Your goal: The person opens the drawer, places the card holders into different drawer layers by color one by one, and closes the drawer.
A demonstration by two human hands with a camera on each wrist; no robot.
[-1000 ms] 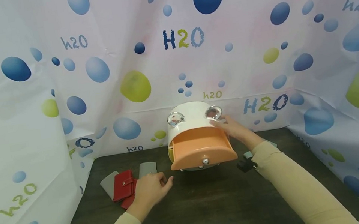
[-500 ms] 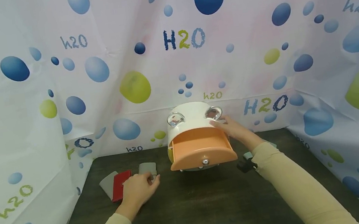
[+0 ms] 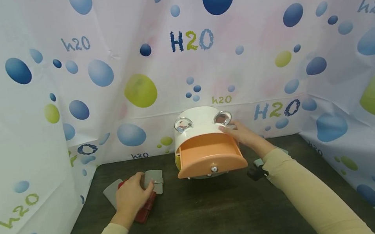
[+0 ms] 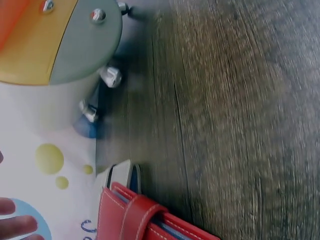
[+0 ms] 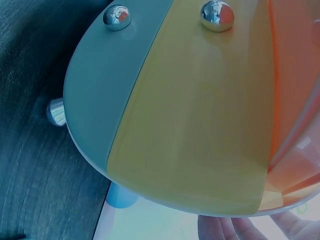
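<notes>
A round white mini chest of drawers [image 3: 196, 120] with two silver rings on top stands at the back; its orange top drawer [image 3: 211, 165] is pulled out. Lower yellow [image 5: 200, 110] and grey-green [image 5: 110, 100] drawer fronts are flush in the right wrist view. My right hand [image 3: 246, 135] rests on the chest's right side, thumb on the top, fingers [image 5: 240, 229] along the wall. My left hand [image 3: 132, 195] is over the red wallets, covering much of them. A red wallet [image 4: 132, 212] with a strap shows in the left wrist view, apart from my fingers [image 4: 17, 226].
A grey wallet [image 3: 154, 178] lies beyond my left hand, another grey one [image 3: 111, 193] to its left. Pale green items [image 3: 259, 162] are partly hidden under my right wrist. A patterned sheet [image 3: 182, 74] hangs behind and beside the dark wooden table [image 3: 216, 224].
My left hand has moved left from beside the chest to over the red wallets. My right hand stays on the chest, and the orange drawer has not moved.
</notes>
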